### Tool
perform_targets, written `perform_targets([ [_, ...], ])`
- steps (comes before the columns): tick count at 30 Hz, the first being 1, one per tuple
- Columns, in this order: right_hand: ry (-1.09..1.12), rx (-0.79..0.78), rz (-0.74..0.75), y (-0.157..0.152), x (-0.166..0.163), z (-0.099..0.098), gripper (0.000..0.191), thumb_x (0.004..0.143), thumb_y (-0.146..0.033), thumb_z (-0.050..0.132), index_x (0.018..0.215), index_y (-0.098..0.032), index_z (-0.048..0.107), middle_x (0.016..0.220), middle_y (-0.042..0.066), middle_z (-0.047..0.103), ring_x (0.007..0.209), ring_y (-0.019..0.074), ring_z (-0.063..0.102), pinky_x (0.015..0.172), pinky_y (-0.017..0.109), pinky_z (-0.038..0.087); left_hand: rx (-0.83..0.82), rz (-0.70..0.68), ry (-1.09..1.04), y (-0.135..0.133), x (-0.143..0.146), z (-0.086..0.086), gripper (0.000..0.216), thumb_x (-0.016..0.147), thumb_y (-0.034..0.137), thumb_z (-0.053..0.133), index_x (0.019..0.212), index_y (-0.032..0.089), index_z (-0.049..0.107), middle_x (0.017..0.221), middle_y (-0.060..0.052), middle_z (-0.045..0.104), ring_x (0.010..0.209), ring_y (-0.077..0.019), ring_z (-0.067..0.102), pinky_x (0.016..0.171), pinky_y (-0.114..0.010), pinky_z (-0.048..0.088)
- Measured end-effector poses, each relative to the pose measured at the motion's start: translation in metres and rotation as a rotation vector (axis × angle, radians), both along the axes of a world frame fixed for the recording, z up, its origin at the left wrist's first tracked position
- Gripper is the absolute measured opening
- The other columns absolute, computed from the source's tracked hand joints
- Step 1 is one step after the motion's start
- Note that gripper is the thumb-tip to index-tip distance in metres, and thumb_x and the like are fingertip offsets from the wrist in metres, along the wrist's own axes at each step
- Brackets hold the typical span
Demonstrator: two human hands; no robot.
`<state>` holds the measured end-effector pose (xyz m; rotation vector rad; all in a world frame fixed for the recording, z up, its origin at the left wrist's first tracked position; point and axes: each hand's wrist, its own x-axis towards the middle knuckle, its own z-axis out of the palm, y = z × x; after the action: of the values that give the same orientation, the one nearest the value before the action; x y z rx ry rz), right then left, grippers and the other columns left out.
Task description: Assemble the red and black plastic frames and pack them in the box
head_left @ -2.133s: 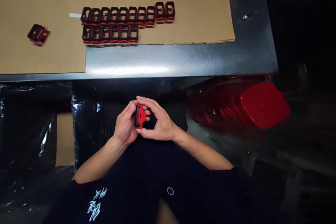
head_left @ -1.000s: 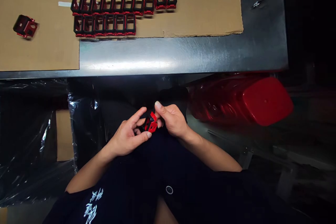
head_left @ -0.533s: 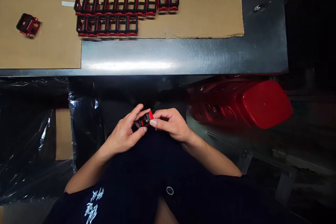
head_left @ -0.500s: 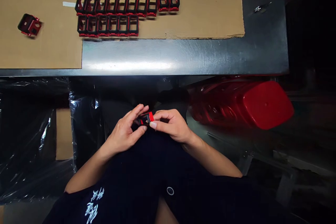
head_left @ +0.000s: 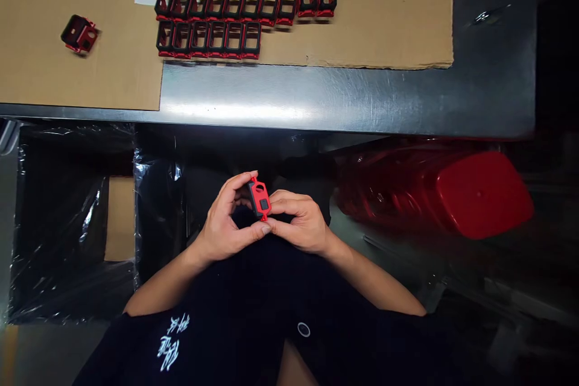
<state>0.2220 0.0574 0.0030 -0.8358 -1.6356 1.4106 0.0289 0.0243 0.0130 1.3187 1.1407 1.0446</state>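
Observation:
Between my hands, over my lap, is a small red and black frame-like housing (head_left: 259, 198) with a round hole and a dark square on its red face. My left hand (head_left: 228, 217) grips it at both ends, fingertips at the top and thumb at the bottom. From the right, the fingers and thumb of my right hand (head_left: 301, 220) are closed on its lower right edge. Similar black-rimmed red housings (head_left: 234, 3) stand in two rows on the cardboard sheet (head_left: 384, 18). One more housing (head_left: 80, 34) lies tilted apart at the left.
The cardboard covers part of a metal table (head_left: 344, 99), whose front edge runs ahead of my hands. Below on the right is a red plastic stool or bin (head_left: 486, 193). A box lined with black plastic (head_left: 54, 223) stands on the left. Small items lie at the table's right end.
The housing has been turned so its red face shows upward. My left fingers have moved round to its two ends. The whole view has shifted, placing the table things farther right.

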Motion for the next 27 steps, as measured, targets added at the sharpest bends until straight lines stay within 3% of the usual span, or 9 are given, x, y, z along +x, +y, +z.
perform_targets([
  [4,-0.017,0.057,0.006,0.002,-0.001,0.000,0.006,0.088,-0.020,0.076,0.092,-0.022,0.079,0.083,0.005,0.078,0.080,0.0194,0.073,0.076,0.034,0.059,0.089,0.016,0.055,0.000,-0.001,-0.003,0.078,0.080,0.026,0.083,0.149,0.029,0.045,0.151,-0.017,0.049,0.121,-0.0287,0.065,0.096,-0.042,0.060],
  [8,-0.055,0.010,0.036,0.003,-0.001,0.003,0.007,0.087,-0.021,0.076,0.093,-0.023,0.080,0.087,0.006,0.079,0.084,0.0209,0.074,0.079,0.035,0.060,0.187,0.013,0.146,-0.001,-0.003,-0.005,0.080,0.080,0.022,0.082,0.150,0.028,0.043,0.150,-0.017,0.049,0.124,-0.0301,0.064,0.103,-0.048,0.058],
  [14,-0.049,-0.046,0.060,0.007,0.005,0.007,0.016,0.086,-0.016,0.069,0.095,-0.023,0.080,0.094,0.006,0.080,0.089,0.0214,0.075,0.084,0.037,0.060,0.166,0.011,0.130,-0.002,-0.002,-0.005,0.077,0.082,0.019,0.078,0.149,0.029,0.042,0.149,-0.017,0.047,0.118,-0.0275,0.067,0.098,-0.047,0.062],
  [19,-0.048,-0.261,-0.030,0.011,0.011,0.015,0.014,0.089,-0.023,0.070,0.101,-0.021,0.078,0.097,0.006,0.079,0.089,0.0196,0.075,0.082,0.033,0.058,0.182,0.025,0.171,-0.001,0.000,-0.006,0.075,0.080,0.020,0.078,0.146,0.027,0.043,0.144,-0.017,0.048,0.124,-0.0281,0.061,0.092,-0.042,0.063],
  [23,0.019,-0.426,-0.031,0.009,0.004,0.022,0.028,0.086,-0.033,0.077,0.110,-0.020,0.072,0.098,0.005,0.079,0.088,0.0194,0.076,0.080,0.032,0.060,0.325,0.044,0.313,0.000,0.002,-0.006,0.075,0.081,0.022,0.076,0.147,0.026,0.040,0.140,-0.016,0.052,0.128,-0.0299,0.057,0.096,-0.046,0.061],
  [27,-0.049,-0.363,-0.056,0.009,-0.007,0.028,0.036,0.076,-0.035,0.086,0.104,-0.019,0.069,0.093,0.004,0.077,0.080,0.0170,0.073,0.077,0.031,0.061,0.489,0.087,0.463,0.000,0.003,-0.013,0.088,0.083,0.021,0.075,0.157,0.025,0.026,0.138,-0.018,0.053,0.127,-0.0315,0.058,0.093,-0.047,0.062],
])
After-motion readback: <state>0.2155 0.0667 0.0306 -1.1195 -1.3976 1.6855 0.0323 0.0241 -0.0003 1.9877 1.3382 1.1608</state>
